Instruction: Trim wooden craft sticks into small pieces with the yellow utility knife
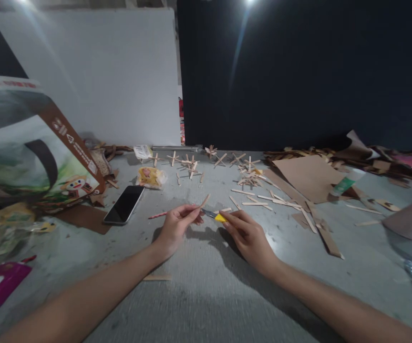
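Observation:
My left hand (177, 225) pinches a thin wooden stick (203, 202) that points up and to the right. Close beside it, my right hand (247, 234) grips a small utility knife with a yellow handle (217, 216); its blade tip reaches toward the stick. Both hands hover just above the grey table (206, 286) near its middle. A red-tipped stick (158, 215) lies on the table just left of my left hand.
A black phone (124, 204) lies left of the hands. A large printed bag (30, 147) stands far left. Several wooden sticks and glued stick crosses (249, 178) are scattered behind. Cardboard sheets (304, 176) and scraps lie right. A yellow packet (150, 177) sits behind the phone.

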Motion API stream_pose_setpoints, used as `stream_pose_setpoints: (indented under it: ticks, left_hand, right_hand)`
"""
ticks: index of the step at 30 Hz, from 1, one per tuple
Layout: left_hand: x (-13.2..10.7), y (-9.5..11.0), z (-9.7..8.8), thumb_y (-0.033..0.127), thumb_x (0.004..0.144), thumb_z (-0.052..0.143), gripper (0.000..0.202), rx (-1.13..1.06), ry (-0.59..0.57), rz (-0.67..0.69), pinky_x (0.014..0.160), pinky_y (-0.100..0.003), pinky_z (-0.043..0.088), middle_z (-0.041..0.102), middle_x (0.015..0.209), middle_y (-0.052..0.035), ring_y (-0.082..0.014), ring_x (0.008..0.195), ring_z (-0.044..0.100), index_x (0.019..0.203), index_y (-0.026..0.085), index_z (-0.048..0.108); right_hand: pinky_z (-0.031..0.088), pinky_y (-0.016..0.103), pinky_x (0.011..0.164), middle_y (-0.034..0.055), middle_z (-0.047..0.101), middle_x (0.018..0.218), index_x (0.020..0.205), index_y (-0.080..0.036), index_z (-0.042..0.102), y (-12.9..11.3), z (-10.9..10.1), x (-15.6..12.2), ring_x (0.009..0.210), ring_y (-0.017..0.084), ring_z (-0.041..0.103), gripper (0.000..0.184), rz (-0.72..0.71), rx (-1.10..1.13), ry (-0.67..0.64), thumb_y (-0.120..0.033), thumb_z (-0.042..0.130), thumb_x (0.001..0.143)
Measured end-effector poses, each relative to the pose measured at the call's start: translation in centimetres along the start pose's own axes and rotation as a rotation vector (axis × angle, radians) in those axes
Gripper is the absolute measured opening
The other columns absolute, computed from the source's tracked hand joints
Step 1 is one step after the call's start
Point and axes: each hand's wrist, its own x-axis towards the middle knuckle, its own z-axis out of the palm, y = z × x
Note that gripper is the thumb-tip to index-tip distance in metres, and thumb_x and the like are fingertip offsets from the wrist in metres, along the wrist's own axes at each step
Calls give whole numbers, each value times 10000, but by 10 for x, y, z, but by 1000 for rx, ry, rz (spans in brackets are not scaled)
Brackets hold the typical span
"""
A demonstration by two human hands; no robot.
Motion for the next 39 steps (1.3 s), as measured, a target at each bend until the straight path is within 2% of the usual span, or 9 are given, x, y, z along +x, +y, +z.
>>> stream_pose_setpoints:
  ticks: [11, 20, 24, 27, 30, 33, 36, 39]
  left_hand:
    - [3, -2, -2, 429, 651, 956, 387, 6, -5, -27, 729, -304, 550, 774, 776, -54, -163, 691, 690, 874, 151, 806]
    - [5, -8, -6, 398, 698, 934, 349, 8, 13, 2, 718, -296, 553, 777, 793, -62, -157, 691, 682, 905, 147, 807]
    - [5, -7, -6, 362, 713, 919, 316, -7, 4, -10, 708, -297, 551, 760, 798, -60, -155, 680, 672, 893, 141, 781]
    - [5, -7, -6, 315, 749, 872, 279, -37, 9, -21, 659, -278, 520, 713, 757, -38, -140, 641, 636, 928, 139, 751]
    - [5, -7, -6, 232, 757, 792, 241, -120, 15, -48, 559, -240, 433, 596, 657, 27, -107, 549, 530, 960, 157, 687]
    - [4, -5, -5, 177, 739, 737, 221, -180, 9, -87, 530, -217, 376, 504, 638, 56, -94, 537, 451, 927, 176, 620]
    - [3, -3, -3, 248, 819, 724, 173, -186, 2, -115, 533, -216, 364, 461, 654, 54, -100, 559, 428, 923, 178, 605]
    - [1, -2, -2, 325, 855, 740, 214, -170, -1, -105, 524, -216, 334, 428, 668, 54, -98, 563, 407, 956, 163, 646]
  right_hand:
    - [609, 351, 803, 148, 724, 1065, 1317, -195, 755, 1, 0, 0, 918, 231, 721, 386, -7, 23, 1, -392, 510, 1092]
    - [611, 364, 799, 156, 714, 1036, 1308, -178, 763, 4, 3, -1, 881, 235, 721, 435, 19, -1, 10, -435, 482, 1098]
    - [609, 352, 761, 155, 712, 1027, 1298, -167, 767, 5, 1, 0, 833, 226, 720, 444, 78, -22, 8, -451, 495, 1090]
    - [607, 351, 774, 155, 717, 1043, 1304, -183, 762, 2, 0, 1, 867, 231, 724, 425, 58, -21, 4, -438, 497, 1091]
    - [606, 339, 781, 152, 718, 1051, 1319, -190, 751, -1, 0, 1, 902, 230, 722, 398, -13, 5, -20, -405, 503, 1092]
    - [606, 330, 780, 148, 715, 1057, 1319, -188, 747, -3, 0, 0, 897, 222, 718, 380, -35, 20, -26, -382, 513, 1090]
    - [604, 322, 780, 144, 714, 1053, 1311, -181, 748, -3, 0, 0, 892, 217, 716, 374, -21, 28, -32, -372, 515, 1089]
    - [601, 314, 777, 142, 714, 1055, 1314, -180, 746, -3, 0, -1, 893, 213, 715, 372, -18, 37, -39, -369, 519, 1088]
